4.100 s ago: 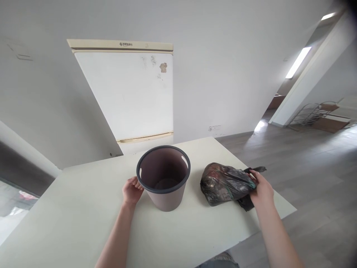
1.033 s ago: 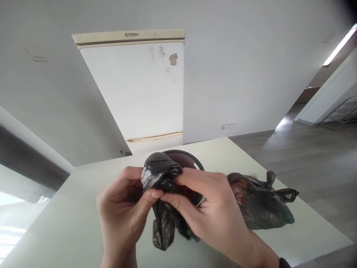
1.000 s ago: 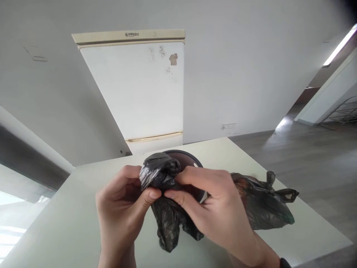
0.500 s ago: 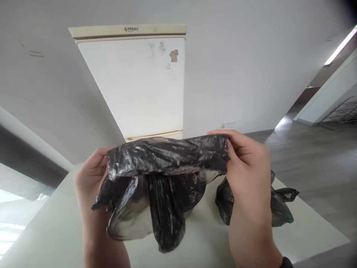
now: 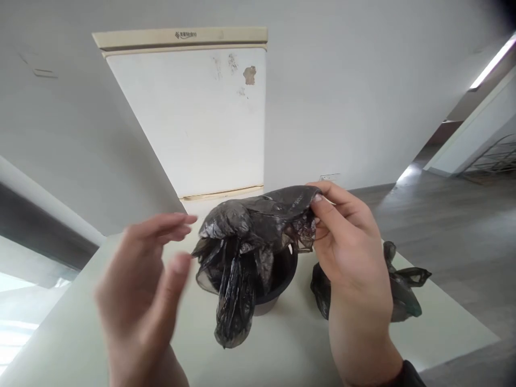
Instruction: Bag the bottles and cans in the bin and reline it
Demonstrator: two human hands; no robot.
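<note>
A thin black plastic bag hangs crumpled from my right hand, which pinches its upper right edge between thumb and fingers. My left hand is off the bag, just left of it, with thumb and fingers apart and nothing between them. Beneath the bag stands a round bin with a dark rim; the plastic covers much of its opening. One bunched, knotted-looking part of the bag droops in front of the bin's rim.
The bin stands on a pale table. Another dark plastic bag lies on the table at the right, partly behind my right wrist. A white refrigerator stands beyond the table against the grey wall. Grey floor lies to the right.
My left hand has let go of the bag's left edge and opened. The bag's stretched top has slackened and crumpled toward my right hand, uncovering more of the bin.
</note>
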